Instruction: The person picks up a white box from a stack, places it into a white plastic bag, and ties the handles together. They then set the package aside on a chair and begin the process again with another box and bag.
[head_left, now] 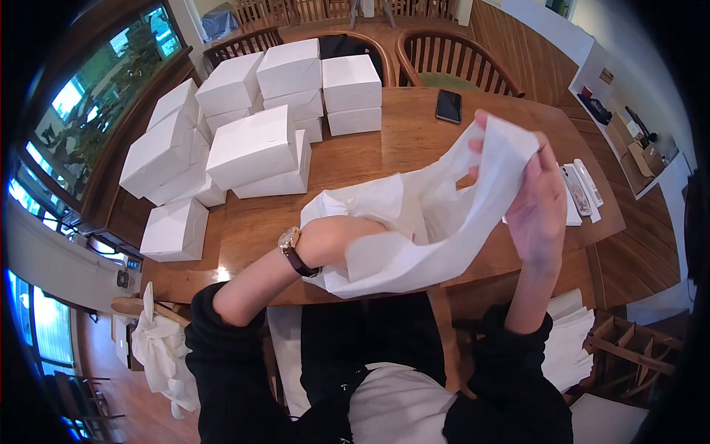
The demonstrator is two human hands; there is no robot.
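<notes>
opening the white bag (436, 248), my left hand (336, 238) is inside it, fingers hidden so i can't tell their spread, my right hand (538, 206) pinching its top edge; next, i judge, the mouth needs pulling wider.

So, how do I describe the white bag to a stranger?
Start at the wooden table, at its near edge. The white bag is held there by the left hand and right hand. Unlike the stiff white boxes behind, it is soft and crumpled.

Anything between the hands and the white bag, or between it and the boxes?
Nothing visible. Left hand is inside the thin white bag, right hand grips its top; only bare wooden table lies before the white cardboard boxes.
</notes>
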